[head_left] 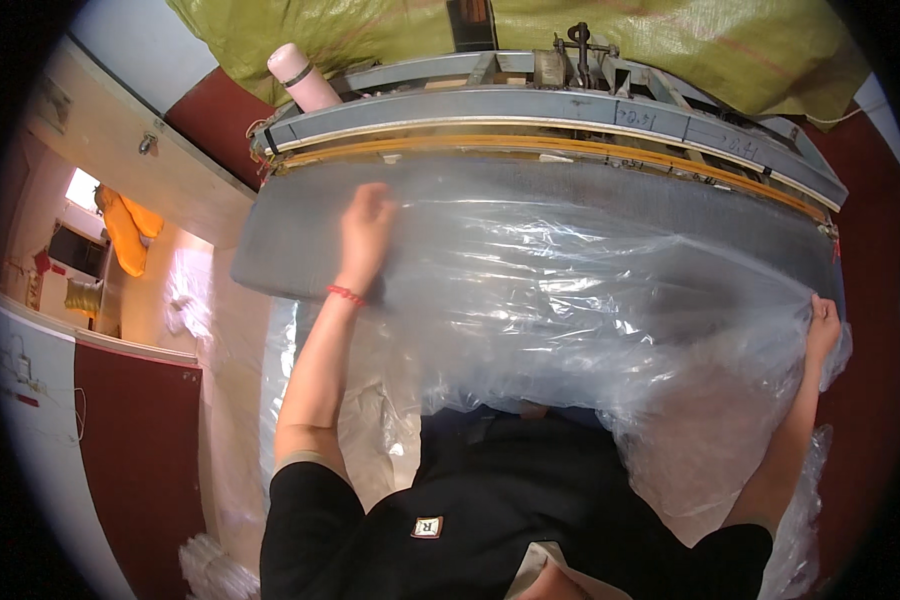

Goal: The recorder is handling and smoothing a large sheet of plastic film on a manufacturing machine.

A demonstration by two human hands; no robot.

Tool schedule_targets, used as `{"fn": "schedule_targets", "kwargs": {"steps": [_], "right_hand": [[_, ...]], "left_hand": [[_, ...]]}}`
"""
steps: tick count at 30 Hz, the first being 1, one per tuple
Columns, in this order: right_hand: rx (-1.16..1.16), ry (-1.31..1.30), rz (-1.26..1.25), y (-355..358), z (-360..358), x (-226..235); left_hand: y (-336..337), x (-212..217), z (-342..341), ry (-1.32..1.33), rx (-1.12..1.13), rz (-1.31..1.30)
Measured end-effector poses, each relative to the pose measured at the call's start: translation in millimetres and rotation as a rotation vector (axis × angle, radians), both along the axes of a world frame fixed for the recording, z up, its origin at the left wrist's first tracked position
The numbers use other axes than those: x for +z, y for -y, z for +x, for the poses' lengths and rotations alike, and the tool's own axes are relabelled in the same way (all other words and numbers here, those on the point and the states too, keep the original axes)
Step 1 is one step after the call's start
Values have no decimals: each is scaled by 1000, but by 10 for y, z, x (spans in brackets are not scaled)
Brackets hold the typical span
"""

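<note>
A wide sheet of clear plastic film [530, 285] lies wrinkled over the grey padded front of a long bench [300, 220] and hangs down toward my body. My right hand [822, 325] is closed on the film's edge at the right end, pulling folds into it. Over the left part of the grey surface is my left hand [368, 228], beside the film's left side. Its fingers look curled but are smeared by motion, so what they hold, if anything, does not show. A red bead bracelet [346, 294] circles the left wrist.
Behind the grey surface runs a metal frame [420, 106] with orange strips [550, 143] and a clamp-like fitting [579, 50]. A pink roll [303, 78] stands at its left end. Green woven sheeting [670, 45] hangs behind. More film [215, 570] lies low at left, near an open doorway [160, 290].
</note>
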State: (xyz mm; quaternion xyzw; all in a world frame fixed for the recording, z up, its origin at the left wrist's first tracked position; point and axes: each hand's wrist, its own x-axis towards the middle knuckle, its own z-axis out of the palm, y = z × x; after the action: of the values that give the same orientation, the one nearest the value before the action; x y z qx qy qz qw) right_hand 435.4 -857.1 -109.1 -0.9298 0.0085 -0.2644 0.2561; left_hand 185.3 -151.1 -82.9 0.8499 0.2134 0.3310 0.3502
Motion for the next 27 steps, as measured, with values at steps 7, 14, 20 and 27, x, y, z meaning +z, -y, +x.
{"fn": "schedule_targets", "kwargs": {"steps": [7, 14, 20, 27], "right_hand": [[69, 2, 138, 246, -257, 7], [34, -27, 150, 794, -821, -112], [-33, -111, 226, 1222, -1472, -420], [-112, -62, 216, 1203, -1681, -451]], "left_hand": [[2, -23, 221, -73, -44, 265], [135, 33, 232, -162, -251, 466], [202, 125, 372, -138, -390, 685], [389, 197, 627, -148, -318, 615]]}}
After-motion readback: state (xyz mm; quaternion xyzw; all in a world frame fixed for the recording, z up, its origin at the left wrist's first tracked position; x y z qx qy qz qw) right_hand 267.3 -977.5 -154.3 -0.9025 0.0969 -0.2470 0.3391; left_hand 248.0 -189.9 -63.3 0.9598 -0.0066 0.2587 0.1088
